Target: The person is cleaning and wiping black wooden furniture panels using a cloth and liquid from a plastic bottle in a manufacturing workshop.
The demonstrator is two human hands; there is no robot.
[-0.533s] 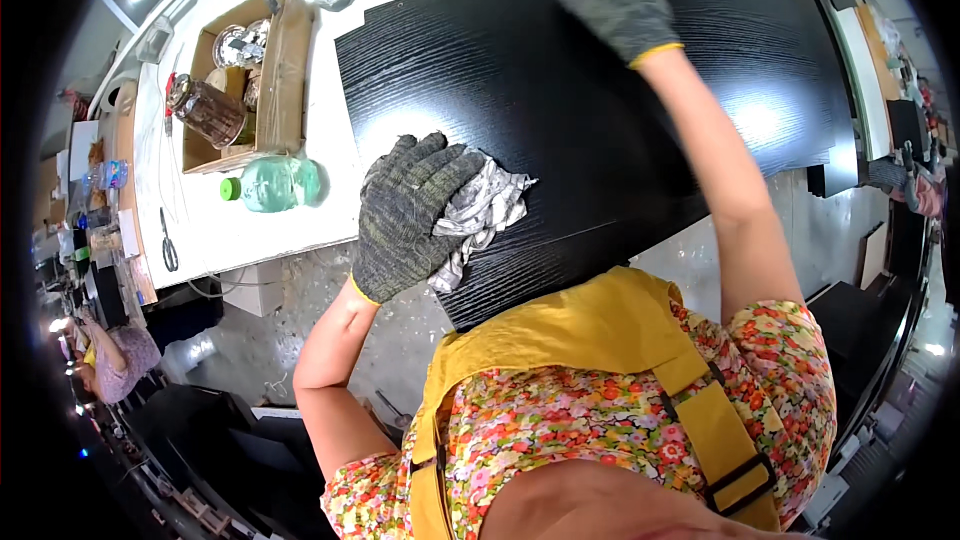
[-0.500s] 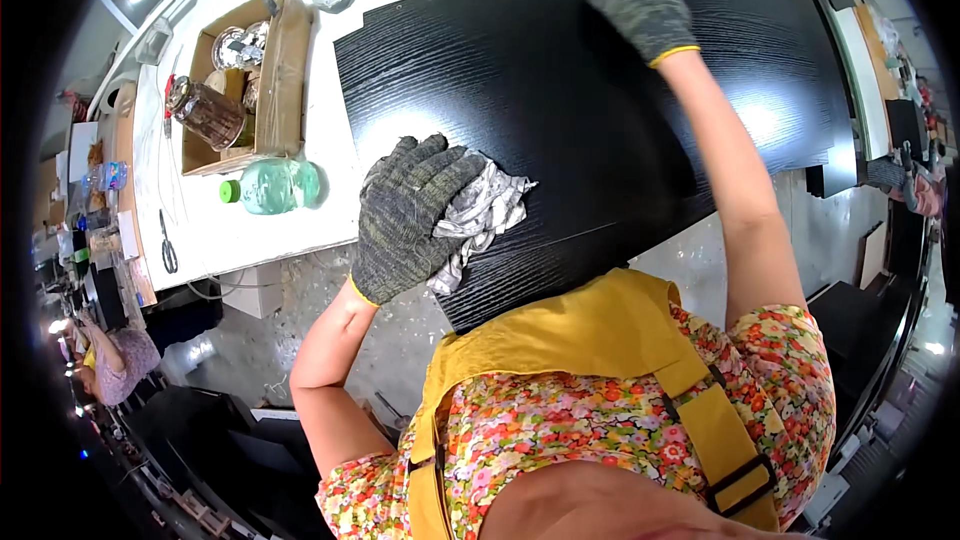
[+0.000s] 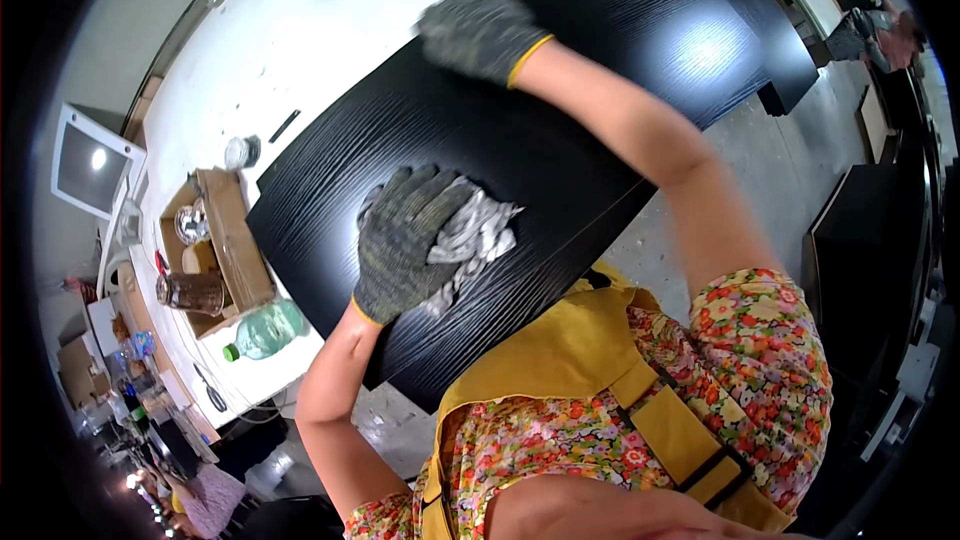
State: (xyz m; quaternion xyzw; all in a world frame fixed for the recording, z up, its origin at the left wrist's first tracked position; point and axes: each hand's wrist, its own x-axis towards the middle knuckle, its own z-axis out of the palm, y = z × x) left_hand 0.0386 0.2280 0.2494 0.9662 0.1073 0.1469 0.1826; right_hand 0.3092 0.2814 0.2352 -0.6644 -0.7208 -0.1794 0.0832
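Note:
A large black wood-grain board lies across the white table. My left hand, in a dark knitted glove, presses a crumpled grey-white cloth onto the board's near part, with the cloth bunched under palm and fingers. At the far edge my right hand, gloved alike with a yellow cuff, is bent over the board's rim. Its fingertips are somewhat smeared by motion. A green plastic bottle with a green cap lies on its side close by the board's left edge.
Left of the board stands an open cardboard box with a brown jar and other items. A small clear container, a thin black strip and scissors lie on the white tabletop. A person is at lower left.
The view has turned. The board has swung and shifted left, nearer the box and bottle, with my right hand at its far edge. My left hand and cloth are farther in from its left edge.

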